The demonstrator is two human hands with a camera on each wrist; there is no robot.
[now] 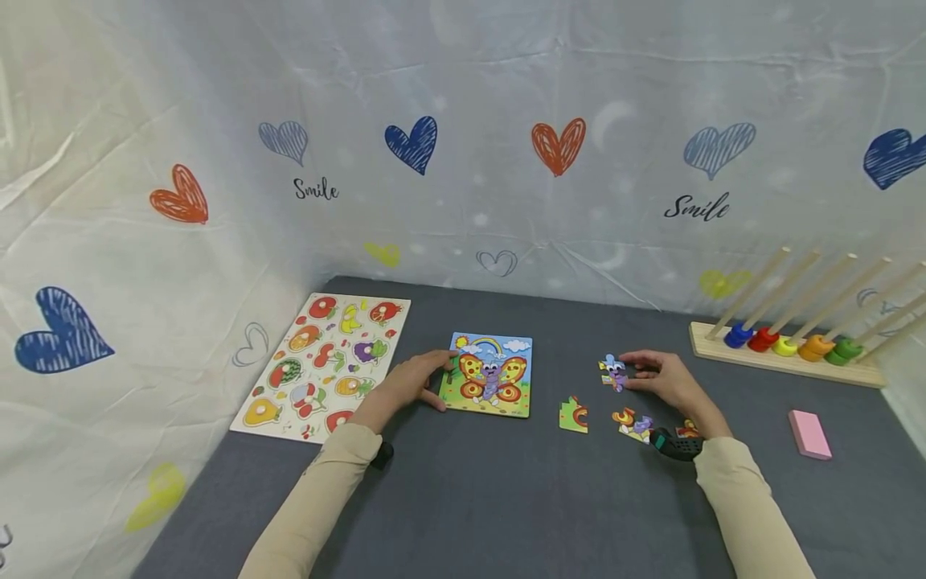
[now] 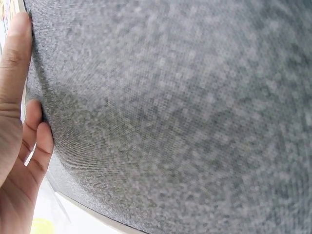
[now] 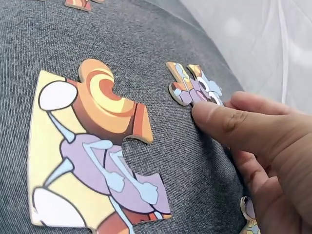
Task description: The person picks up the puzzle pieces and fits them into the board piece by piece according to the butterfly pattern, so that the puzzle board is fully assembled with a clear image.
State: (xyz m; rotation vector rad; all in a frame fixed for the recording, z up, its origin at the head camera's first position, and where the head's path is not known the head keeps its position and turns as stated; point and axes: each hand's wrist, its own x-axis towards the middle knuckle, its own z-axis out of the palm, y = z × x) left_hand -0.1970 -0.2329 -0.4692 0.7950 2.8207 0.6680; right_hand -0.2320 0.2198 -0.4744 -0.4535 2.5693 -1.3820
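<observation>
My left hand [image 1: 414, 379] rests at the left edge of a square butterfly picture puzzle [image 1: 486, 375], thumb near its lower corner and fingers higher up. In the left wrist view, the thumb and two fingertips of that hand [image 2: 22, 122] lie along the edge. To the right, my right hand [image 1: 669, 381] pinches a jigsaw piece with the purple butterfly face [image 3: 197, 90] between thumb and fingers, low over the table. Close by lies a purple and orange body piece [image 3: 97, 156]. A green-edged piece [image 1: 571, 416] lies to its left.
An orange piece [image 1: 687, 429] lies partly behind the right wrist's black device [image 1: 676, 445]. A fruit puzzle board [image 1: 325, 362] lies at the left. A wooden peg stand with coloured rings [image 1: 788, 354] stands back right, a pink block [image 1: 810, 434] in front of it. A printed curtain [image 1: 492, 193] borders the table.
</observation>
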